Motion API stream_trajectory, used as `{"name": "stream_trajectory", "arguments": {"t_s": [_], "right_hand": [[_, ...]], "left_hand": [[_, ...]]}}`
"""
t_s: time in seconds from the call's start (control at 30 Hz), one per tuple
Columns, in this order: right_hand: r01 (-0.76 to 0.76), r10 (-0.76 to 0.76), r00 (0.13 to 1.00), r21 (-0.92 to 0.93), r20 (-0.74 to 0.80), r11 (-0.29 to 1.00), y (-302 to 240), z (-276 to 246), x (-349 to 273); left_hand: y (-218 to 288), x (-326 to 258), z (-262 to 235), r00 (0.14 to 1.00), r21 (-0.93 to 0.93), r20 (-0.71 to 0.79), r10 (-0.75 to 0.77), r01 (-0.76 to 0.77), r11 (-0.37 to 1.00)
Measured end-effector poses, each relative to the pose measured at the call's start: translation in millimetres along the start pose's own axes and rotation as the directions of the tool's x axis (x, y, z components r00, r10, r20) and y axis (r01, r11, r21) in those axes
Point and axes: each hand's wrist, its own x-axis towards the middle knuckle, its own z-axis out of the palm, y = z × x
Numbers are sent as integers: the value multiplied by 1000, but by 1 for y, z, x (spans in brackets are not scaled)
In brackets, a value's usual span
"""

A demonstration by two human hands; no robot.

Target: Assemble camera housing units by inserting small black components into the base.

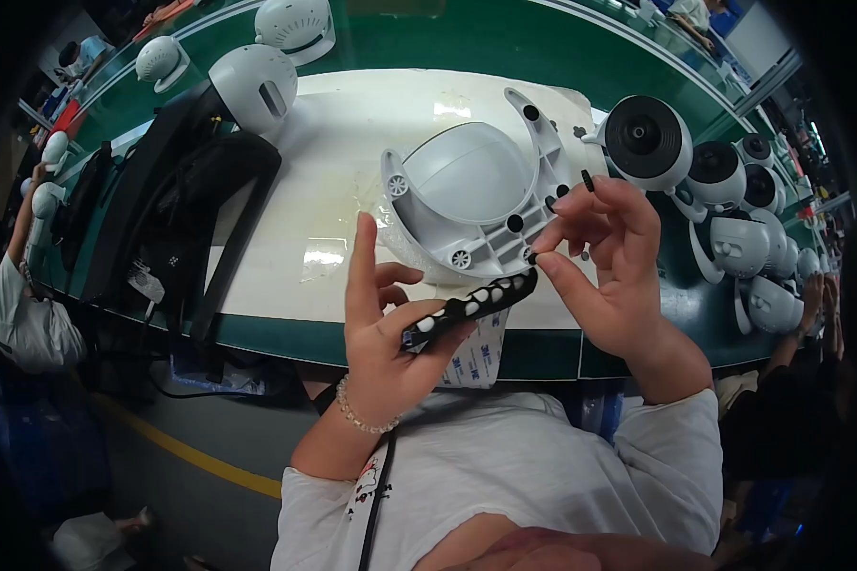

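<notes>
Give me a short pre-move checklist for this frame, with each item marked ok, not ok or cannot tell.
1. Left hand grips the black strip of small round pads: ok.
2. Pads left on the strip: cannot tell; several round spots look white, their meaning is unclear.
3. Right hand has a small black pad on a raised fingertip: ok.
4. Right thumb and forefinger pinch at the strip's far end: ok, though whether a pad is between them cannot tell.
5. White dome housing lies on the white mat, base holes facing up: ok.
6. Housing held steady by a hand: not ok.
</notes>
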Motion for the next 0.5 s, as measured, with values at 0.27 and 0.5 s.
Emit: {"name": "stream_trajectory", "arguments": {"t_s": [0.27, 0.5], "right_hand": [[-17, 17, 1000, 8, 19, 1000, 0, 0, 2], [354, -366, 929, -434, 58, 828, 1, 5, -4]], "left_hand": [[-9, 5, 12, 999, 18, 37, 27, -27, 999], [-9, 5, 12, 992, 147, 106, 73, -88, 985]]}}
